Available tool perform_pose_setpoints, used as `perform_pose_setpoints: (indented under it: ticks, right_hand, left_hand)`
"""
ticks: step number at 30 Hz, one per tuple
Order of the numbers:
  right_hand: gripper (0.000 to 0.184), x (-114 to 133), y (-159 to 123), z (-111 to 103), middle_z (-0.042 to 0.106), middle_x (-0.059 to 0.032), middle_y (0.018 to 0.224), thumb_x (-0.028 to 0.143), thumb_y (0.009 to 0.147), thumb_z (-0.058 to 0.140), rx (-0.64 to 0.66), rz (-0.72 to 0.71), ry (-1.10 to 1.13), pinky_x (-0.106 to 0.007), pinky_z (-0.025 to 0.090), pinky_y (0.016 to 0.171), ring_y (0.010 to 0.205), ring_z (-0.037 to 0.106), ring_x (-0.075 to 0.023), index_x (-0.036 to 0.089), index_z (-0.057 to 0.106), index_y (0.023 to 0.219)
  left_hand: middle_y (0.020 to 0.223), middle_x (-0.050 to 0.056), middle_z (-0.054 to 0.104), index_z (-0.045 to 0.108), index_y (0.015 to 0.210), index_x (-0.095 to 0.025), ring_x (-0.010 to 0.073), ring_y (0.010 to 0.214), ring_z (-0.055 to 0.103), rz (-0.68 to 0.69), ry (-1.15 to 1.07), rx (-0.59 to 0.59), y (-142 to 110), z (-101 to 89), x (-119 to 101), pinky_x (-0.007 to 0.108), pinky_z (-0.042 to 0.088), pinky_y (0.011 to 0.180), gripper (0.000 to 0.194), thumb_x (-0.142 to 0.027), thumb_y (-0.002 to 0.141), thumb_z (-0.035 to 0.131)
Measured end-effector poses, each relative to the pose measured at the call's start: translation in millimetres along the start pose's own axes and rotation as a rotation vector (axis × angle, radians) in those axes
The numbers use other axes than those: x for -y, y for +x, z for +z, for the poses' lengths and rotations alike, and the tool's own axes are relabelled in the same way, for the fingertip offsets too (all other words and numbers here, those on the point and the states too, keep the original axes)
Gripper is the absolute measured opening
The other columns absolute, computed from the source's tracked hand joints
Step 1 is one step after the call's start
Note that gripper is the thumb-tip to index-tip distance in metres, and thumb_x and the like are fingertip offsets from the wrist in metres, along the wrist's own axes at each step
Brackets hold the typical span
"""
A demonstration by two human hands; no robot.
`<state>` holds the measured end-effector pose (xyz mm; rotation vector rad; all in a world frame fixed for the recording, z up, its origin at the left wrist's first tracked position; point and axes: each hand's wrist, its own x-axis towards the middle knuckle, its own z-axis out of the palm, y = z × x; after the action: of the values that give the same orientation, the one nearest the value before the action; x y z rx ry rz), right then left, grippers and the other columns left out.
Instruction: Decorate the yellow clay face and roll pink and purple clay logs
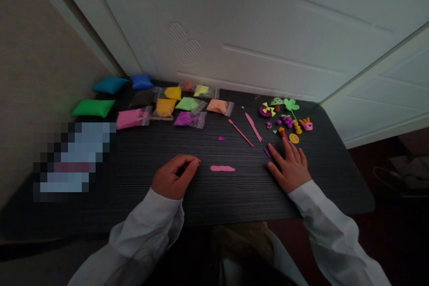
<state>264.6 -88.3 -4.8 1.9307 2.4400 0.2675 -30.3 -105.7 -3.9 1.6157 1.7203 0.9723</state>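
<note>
My left hand rests on the dark table with thumb and forefinger pressed together in a pinch; what they hold, if anything, is hidden. Just right of it lies a flat strip of pink clay, apart from both hands. Fingers spread, my right hand lies on the tabletop beside a thin purple clay strip. Its fingertips come close to a small brown clay piece with an orange top and a round yellow clay disc. A small purple clay bit sits farther back, between the hands.
A pink plastic knife and a thin pink modelling stick lie mid-table. Finished clay figures, including a green clover and a pink cup, cluster at the right. Clay packets such as a green one fill the back left.
</note>
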Motion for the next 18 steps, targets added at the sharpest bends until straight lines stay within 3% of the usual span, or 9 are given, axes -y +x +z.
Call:
perform_pose_setpoints:
  ticks: [7, 13, 18]
  right_hand:
    - [0.048, -5, 2, -5, 0.013, -0.0071, 0.142, 0.048, 0.083, 0.03, 0.008, -0.007, -0.013, -0.05, 0.018, 0.097, 0.126, 0.017, -0.0265, 0.033, 0.027, 0.129]
    - [0.049, -6, 2, 3, 0.015, -0.0084, 0.141, 0.047, 0.082, 0.033, -0.04, -0.004, 0.007, -0.052, 0.017, 0.096, 0.126, 0.019, -0.028, 0.032, 0.029, 0.128]
    - [0.054, 9, -6, -2, 0.014, -0.0076, 0.141, 0.051, 0.079, 0.036, -0.025, -0.115, 0.035, -0.051, 0.015, 0.098, 0.126, 0.018, -0.0282, 0.031, 0.029, 0.129]
  left_hand:
    - [0.078, 0.001, 0.064, 0.06, 0.075, -0.02, 0.0135, 0.075, 0.058, -0.013, 0.02, 0.018, 0, -0.1, 1, 0.024, 0.043, 0.071, 0.028, -0.044, 0.073, 0.046]
    - [0.078, 0.001, 0.065, 0.06, 0.075, -0.02, 0.0138, 0.075, 0.058, -0.016, 0.005, 0.015, 1, 0.3, 1, 0.025, 0.043, 0.072, 0.028, -0.044, 0.072, 0.046]
    - [0.077, 0.0, 0.064, 0.06, 0.074, -0.02, 0.0135, 0.075, 0.058, -0.017, 0.005, -0.002, 0, 0.7, 0, 0.024, 0.043, 0.072, 0.026, -0.043, 0.072, 0.047]
